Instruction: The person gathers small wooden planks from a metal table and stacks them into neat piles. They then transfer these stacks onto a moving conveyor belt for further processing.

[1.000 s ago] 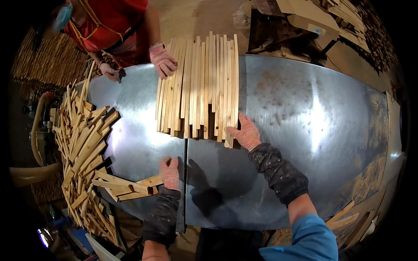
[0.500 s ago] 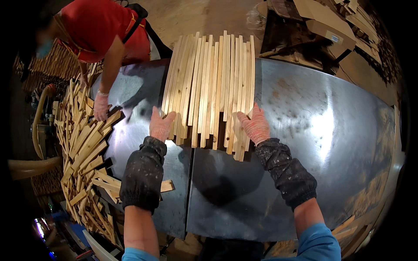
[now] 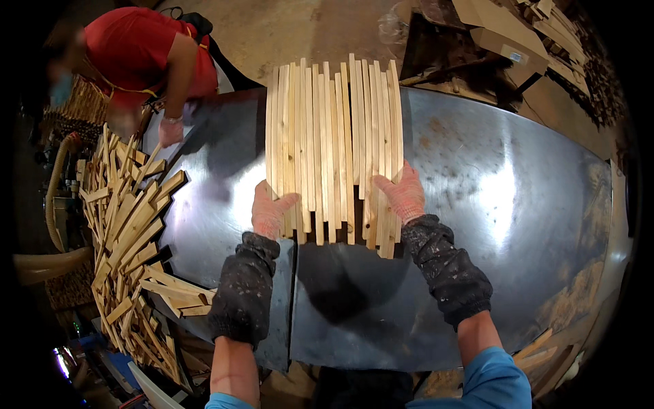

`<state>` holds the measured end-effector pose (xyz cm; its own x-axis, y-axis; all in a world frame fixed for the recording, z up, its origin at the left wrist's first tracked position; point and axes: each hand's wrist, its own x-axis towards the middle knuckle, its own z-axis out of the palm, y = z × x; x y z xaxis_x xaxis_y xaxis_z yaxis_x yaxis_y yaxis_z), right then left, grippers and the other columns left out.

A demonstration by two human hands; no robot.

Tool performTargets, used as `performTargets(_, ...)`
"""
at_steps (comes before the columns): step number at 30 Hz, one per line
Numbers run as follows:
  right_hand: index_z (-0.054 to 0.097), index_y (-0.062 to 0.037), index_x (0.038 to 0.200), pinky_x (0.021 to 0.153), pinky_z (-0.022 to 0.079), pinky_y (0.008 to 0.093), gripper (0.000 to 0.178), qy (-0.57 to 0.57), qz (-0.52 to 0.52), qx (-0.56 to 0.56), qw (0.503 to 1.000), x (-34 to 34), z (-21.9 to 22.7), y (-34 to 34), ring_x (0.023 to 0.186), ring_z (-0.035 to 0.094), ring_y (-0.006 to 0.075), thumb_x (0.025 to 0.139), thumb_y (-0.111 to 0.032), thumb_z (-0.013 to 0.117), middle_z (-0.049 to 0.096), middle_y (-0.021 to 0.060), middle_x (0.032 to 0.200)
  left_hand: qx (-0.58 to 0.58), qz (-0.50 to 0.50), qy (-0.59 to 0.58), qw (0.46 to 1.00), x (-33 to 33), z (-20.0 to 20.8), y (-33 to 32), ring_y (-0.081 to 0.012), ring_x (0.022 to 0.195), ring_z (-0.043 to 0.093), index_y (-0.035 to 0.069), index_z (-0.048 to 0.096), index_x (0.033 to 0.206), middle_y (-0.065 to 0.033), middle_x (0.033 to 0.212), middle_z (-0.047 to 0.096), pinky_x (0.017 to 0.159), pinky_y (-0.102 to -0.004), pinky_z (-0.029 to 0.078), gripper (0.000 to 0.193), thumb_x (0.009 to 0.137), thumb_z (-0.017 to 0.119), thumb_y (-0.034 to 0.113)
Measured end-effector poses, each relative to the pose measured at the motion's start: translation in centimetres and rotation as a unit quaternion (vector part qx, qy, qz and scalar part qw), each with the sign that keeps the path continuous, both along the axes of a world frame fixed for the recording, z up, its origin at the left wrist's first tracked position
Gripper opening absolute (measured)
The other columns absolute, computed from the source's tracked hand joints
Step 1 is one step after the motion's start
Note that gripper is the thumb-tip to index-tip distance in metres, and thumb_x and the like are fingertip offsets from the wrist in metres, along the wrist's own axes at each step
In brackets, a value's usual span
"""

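Note:
A row of long, narrow wooden strips (image 3: pixel 327 150) lies side by side across the metal table, their near ends uneven and their far ends reaching past the table's back edge. My left hand (image 3: pixel 271 210), in a pale pinkish work glove, presses against the row's left side with the thumb over the top. On the opposite side my right hand (image 3: pixel 402 193), gloved alike, grips the right edge, thumb also on top. The row is squeezed between both hands. Fingers under or beside the outer strips are partly hidden.
The shiny metal table (image 3: pixel 470 273) has a seam left of centre. A jumbled heap of wooden pieces (image 3: pixel 136 232) covers its left end. Behind that heap, a co-worker in red (image 3: pixel 139 51) bends over, a gloved hand (image 3: pixel 170 131) at a strip. A cardboard box (image 3: pixel 501 41) stands at back right.
My left hand has moved right, pushing the strips closer together into a narrower row. My right hand has barely shifted. The co-worker's hand has moved back, away from the heap's near pieces.

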<state>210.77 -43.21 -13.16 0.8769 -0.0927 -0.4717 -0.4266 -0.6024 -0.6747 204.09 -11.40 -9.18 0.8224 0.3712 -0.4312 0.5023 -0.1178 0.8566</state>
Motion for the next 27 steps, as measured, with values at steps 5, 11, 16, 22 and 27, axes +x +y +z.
performTargets(5,0.038,-0.0009,0.164,0.121,0.044,0.0470,0.105,0.017,0.035,-0.075,0.996,-6.6,-1.4,-4.8,0.144,0.051,0.0435,0.086,-0.055,0.084,0.048,0.0302,0.156,0.034,0.013,0.038,0.999,-7.2,-0.9,-2.9,-0.0280,0.109,0.072,-0.006,0.049,0.147,-0.0189,0.125,0.071,0.096,-0.0390,0.060,0.080,0.080,0.090,0.010)
performTargets(11,0.038,-0.0012,0.164,0.121,0.044,0.0464,0.106,0.014,0.007,-0.171,0.985,-17.3,-2.5,-9.5,0.142,0.051,0.0430,0.086,-0.057,0.083,0.051,0.0284,0.154,0.085,-0.063,0.042,0.993,-17.2,-1.6,-5.7,-0.0242,0.107,0.072,-0.002,0.054,0.145,-0.0162,0.123,0.073,0.091,-0.0386,0.060,0.073,0.083,0.089,0.014)
performTargets(16,0.042,-0.0007,0.161,0.118,0.045,0.0454,0.101,0.031,0.004,-0.095,0.995,-25.2,1.6,-11.7,0.138,0.053,0.0401,0.085,-0.052,0.085,0.057,0.0241,0.146,-0.032,-0.046,0.045,0.997,-26.7,-0.8,-7.6,-0.0238,0.108,0.071,-0.001,0.053,0.144,-0.0136,0.123,0.073,0.094,-0.0390,0.058,0.070,0.087,0.089,0.015)
performTargets(22,0.052,-0.0014,0.153,0.110,0.051,0.0442,0.086,0.009,0.051,-0.048,0.997,-34.9,3.5,-15.5,0.124,0.059,0.0376,0.085,-0.040,0.088,0.063,0.0190,0.134,-0.106,-0.080,0.094,0.987,-37.7,-1.5,-8.5,-0.0214,0.107,0.066,-0.001,0.053,0.141,-0.0112,0.122,0.068,0.096,-0.0385,0.056,0.061,0.092,0.086,0.014)
performTargets(27,0.060,-0.0053,0.146,0.099,0.054,0.0459,0.061,0.015,0.064,-0.044,0.997,-39.0,2.8,-17.6,0.114,0.064,0.0385,0.095,-0.032,0.079,0.068,0.0198,0.120,-0.030,-0.178,0.174,0.968,-39.9,0.4,-6.4,-0.0316,0.116,0.067,-0.004,0.061,0.137,-0.0186,0.133,0.068,0.103,-0.0420,0.053,0.058,0.094,0.081,0.031)
